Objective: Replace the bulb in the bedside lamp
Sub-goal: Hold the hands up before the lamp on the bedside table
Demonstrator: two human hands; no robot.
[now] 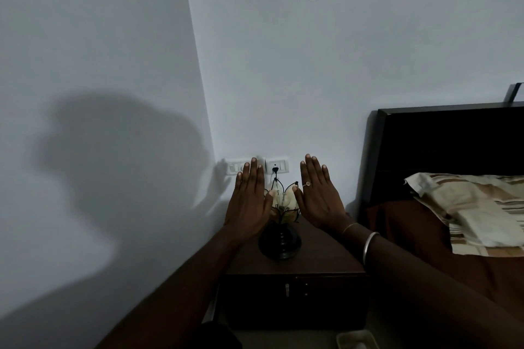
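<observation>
A small bedside lamp (280, 238) with a round black base and pale petal-shaped shades on black wire stands on a dark wooden nightstand (320, 258). Its bulb (284, 199) shows dimly between the petals, unlit. My left hand (249, 201) is held flat, palm down, just left of the lamp's top. My right hand (319, 198), with a ring, is flat on the other side of it. Both hands hold nothing, fingers straight and close together. The lamp's cord runs up to a plug (274, 170) in the wall socket.
A white switch plate (279, 165) sits on the wall behind the lamp. A dark headboard (448, 147) and a bed with a striped pillow (470, 207) stand to the right. The nightstand has a drawer (295, 290). A pale tray corner (357, 340) lies on the floor.
</observation>
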